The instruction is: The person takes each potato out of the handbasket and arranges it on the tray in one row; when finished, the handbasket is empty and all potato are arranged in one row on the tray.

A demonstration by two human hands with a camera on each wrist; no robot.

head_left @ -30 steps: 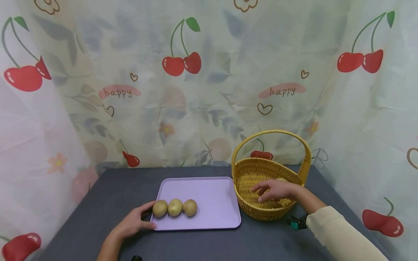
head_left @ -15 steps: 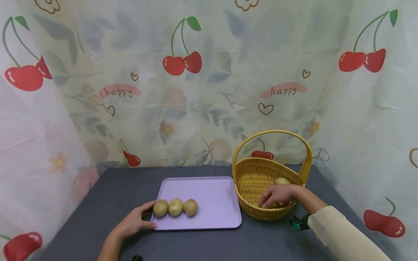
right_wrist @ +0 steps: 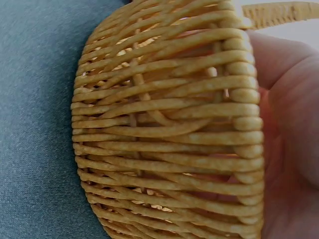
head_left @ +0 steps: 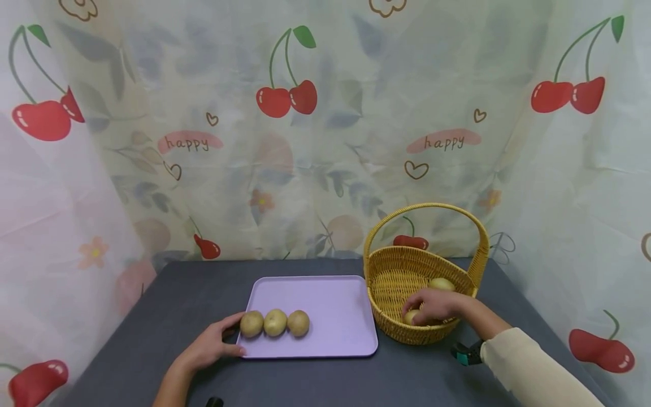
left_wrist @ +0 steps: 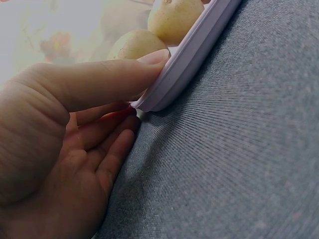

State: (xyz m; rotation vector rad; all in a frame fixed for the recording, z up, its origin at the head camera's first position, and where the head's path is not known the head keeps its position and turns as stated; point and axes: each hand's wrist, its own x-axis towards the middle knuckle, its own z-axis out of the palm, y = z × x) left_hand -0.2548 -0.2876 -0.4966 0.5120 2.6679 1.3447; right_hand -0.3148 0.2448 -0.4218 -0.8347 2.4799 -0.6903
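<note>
A lilac tray (head_left: 338, 316) carries three potatoes in a row along its left part: left (head_left: 251, 324), middle (head_left: 275, 323) and right (head_left: 298, 323). My left hand (head_left: 205, 345) lies at the tray's left edge; in the left wrist view the thumb of that hand (left_wrist: 75, 109) touches the rim, with the other fingers loosely extended beside the corner. Inside the wicker basket (head_left: 407, 333), my right hand (head_left: 436, 305) grips a potato (head_left: 411, 317) between thumb and fingers. Another potato (head_left: 441, 284) lies behind that hand. The basket wall (right_wrist: 164, 124) hides the fingertips in the right wrist view.
The basket's tall arched handle (head_left: 427, 206) rises over its opening. Basket and tray stand close side by side on a dark grey tabletop (head_left: 305, 381). A printed curtain (head_left: 325, 169) hangs behind and at both sides. A small black object (head_left: 215, 402) shows at the bottom edge.
My right hand has lowered into the basket and taken hold of a potato near the front wall. My left hand keeps its place at the tray. The head view has shifted slightly.
</note>
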